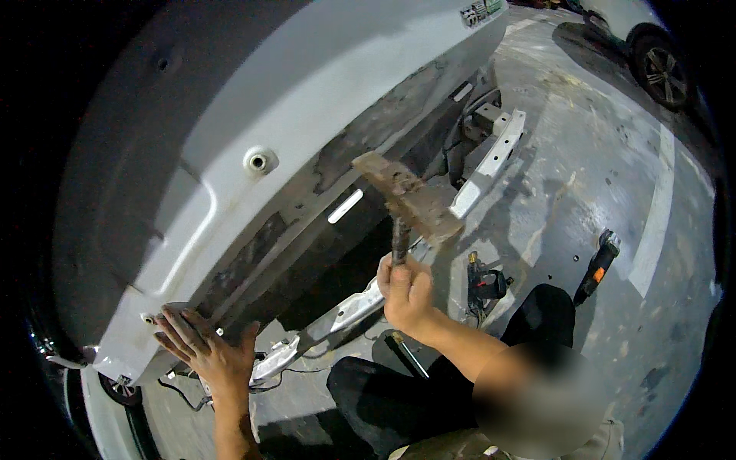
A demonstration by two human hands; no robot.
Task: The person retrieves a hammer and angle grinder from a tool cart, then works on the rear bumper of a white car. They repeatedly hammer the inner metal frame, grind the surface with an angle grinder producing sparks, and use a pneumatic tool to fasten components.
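My right hand (pixel 408 295) is wrapped round the dark handle of a hammer-like tool (pixel 414 199), whose wide, grimy brown head is raised in front of a vehicle's white body panel (pixel 307 69); whether it touches the panel I cannot tell. My left hand (pixel 203 345) has its fingers spread on the panel's lower edge at left, near a small round fitting. Below the panel's dark, patchy strip (pixel 360 123) runs a pale metal beam (pixel 483 172) with holes, partly hidden behind my right hand.
A black-and-orange power tool (pixel 596 268), another black tool (pixel 484 285) and a metal rod (pixel 408 353) lie on the grey floor (pixel 583 184). My dark-clad knees are at bottom. A white car (pixel 621 15) stands top right. A cable (pixel 184 397) hangs at lower left.
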